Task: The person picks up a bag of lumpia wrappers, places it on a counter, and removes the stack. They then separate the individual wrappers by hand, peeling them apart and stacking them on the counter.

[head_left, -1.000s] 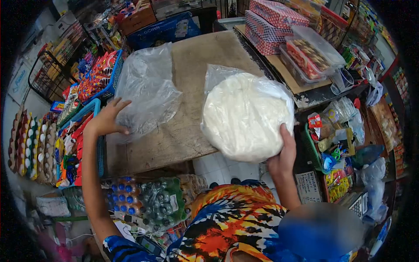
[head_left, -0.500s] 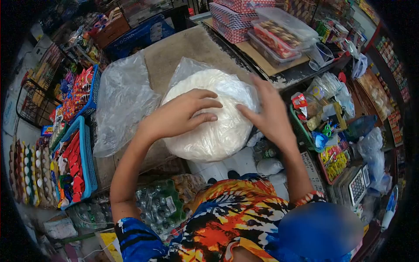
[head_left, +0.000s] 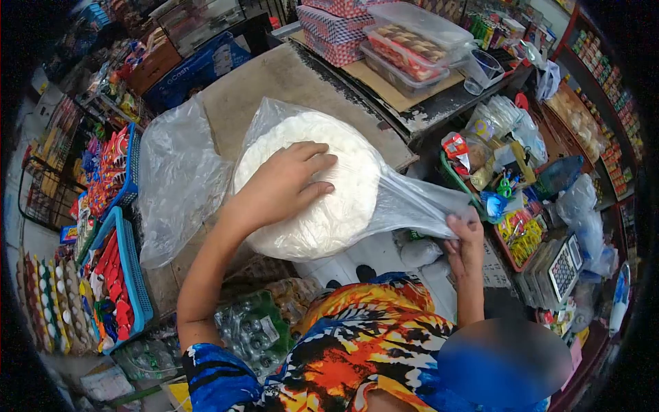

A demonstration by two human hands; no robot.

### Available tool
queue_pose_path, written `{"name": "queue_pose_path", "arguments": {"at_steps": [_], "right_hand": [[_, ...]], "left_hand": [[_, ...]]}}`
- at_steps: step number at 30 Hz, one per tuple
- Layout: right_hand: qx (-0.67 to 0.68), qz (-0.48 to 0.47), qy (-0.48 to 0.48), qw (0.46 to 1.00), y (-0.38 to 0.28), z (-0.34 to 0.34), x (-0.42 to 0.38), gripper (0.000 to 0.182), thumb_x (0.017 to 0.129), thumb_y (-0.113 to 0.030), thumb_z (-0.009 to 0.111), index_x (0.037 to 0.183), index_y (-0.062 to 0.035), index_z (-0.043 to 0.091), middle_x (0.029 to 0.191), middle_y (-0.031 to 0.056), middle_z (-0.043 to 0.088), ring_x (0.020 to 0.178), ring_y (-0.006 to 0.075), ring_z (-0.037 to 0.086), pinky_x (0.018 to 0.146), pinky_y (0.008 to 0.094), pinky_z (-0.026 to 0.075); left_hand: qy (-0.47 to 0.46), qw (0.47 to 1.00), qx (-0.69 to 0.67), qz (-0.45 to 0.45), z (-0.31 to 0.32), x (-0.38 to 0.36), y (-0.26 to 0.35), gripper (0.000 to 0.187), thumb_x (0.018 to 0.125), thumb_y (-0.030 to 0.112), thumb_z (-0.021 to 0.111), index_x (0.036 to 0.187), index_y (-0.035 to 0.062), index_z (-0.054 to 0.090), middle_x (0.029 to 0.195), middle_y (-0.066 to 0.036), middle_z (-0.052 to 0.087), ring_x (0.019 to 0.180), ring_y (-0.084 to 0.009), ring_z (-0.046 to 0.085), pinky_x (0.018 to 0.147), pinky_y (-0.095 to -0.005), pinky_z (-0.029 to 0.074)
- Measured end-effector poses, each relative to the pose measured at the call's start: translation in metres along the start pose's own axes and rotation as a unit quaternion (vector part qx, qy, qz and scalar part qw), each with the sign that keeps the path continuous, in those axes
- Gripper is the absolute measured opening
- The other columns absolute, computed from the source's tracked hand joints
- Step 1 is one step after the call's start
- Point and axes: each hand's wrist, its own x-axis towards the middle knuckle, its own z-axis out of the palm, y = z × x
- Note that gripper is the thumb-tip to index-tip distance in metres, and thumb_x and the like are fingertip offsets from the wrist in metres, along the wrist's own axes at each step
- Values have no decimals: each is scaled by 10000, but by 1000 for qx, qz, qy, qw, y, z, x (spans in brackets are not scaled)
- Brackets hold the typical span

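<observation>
A large round white mass (head_left: 343,199) lies inside a clear plastic bag (head_left: 412,202) on the worn table. My left hand (head_left: 292,180) rests flat on top of it, fingers apart, over the film. Off to the right, my right hand (head_left: 467,240) grips the bag's end, which is stretched taut from the white mass. What the mass consists of is hard to make out. Another clear plastic sheet (head_left: 182,172) lies flat to the left of the bag.
Blue baskets of red packets (head_left: 137,275) and egg trays (head_left: 51,302) stand at the left. Clear food containers (head_left: 412,51) sit at the back beside checkered boxes (head_left: 333,34). A green basket (head_left: 456,180) of goods and a calculator (head_left: 565,269) are at the right.
My right hand has moved right and down and now holds the bag's end, pulling it out taut. My left hand stays on the white mass. The view has shifted slightly.
</observation>
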Motion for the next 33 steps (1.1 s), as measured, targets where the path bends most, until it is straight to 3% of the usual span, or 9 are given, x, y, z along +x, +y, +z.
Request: {"name": "queue_pose_path", "arguments": {"at_steps": [3,10,12,14,16,20,26,30,33], "right_hand": [[166,-18,-4,986,5,-46,12,216,809,5,609,831,-151,461,583,-64,383,360,41,255,305,211,182],[119,-225,5,967,-30,-35,9,171,872,-94,577,1035,-94,527,667,1,451,557,90,434,470,214,332],[-259,-233,72,935,-29,-1,-2,392,836,-175,649,1181,-59,503,805,68,571,718,163,560,649,267,451],[-494,-300,11,816,-22,27,-12,591,777,-254,719,1265,-31,471,968,145,624,926,256,601,855,341,454],[-524,-274,-41,806,-4,38,-12,648,739,-285,754,1268,-28,481,1025,177,630,963,303,609,871,372,455],[-515,-151,-110,836,-7,44,-14,305,747,-197,747,962,-1,656,756,129,648,694,179,603,665,299,467],[-200,-212,-112,950,-62,18,-20,179,766,-174,734,804,-25,642,690,2,611,583,41,513,512,189,351],[-169,-222,-163,946,-83,7,-11,163,787,-175,717,803,-29,647,657,21,626,505,40,477,463,178,329],[-186,-232,-205,933,-84,10,-14,94,793,-103,697,811,-19,659,640,19,622,510,36,476,477,184,337]], "left_hand": [[38,987,147,-43,12,1,18,502,847,360,634,1236,59,534,1317,-186,492,1217,-365,456,1028,-469,355],[90,986,140,-7,61,16,65,521,795,378,658,1208,81,548,1291,-174,480,1228,-367,428,997,-536,357],[106,983,150,-4,69,21,65,432,793,321,655,1134,71,569,1238,-166,497,1204,-360,437,976,-540,364],[116,981,153,3,72,27,69,344,791,265,652,1060,60,590,1185,-157,515,1180,-353,447,955,-545,371],[135,973,185,4,76,27,75,181,783,153,627,936,67,583,1073,-129,538,1115,-325,484,903,-470,416],[168,979,107,-40,70,22,73,134,775,80,602,906,63,577,958,-126,557,1001,-303,546,819,-404,455],[500,858,44,-107,19,0,81,95,814,-5,593,886,42,554,816,-115,545,717,-301,572,628,-382,460],[540,834,59,-97,12,1,118,127,811,5,632,911,37,562,808,-103,541,693,-292,574,597,-389,458],[389,902,-175,-73,38,28,161,140,823,70,649,940,46,576,812,-113,554,653,-290,586,562,-390,465]]}}
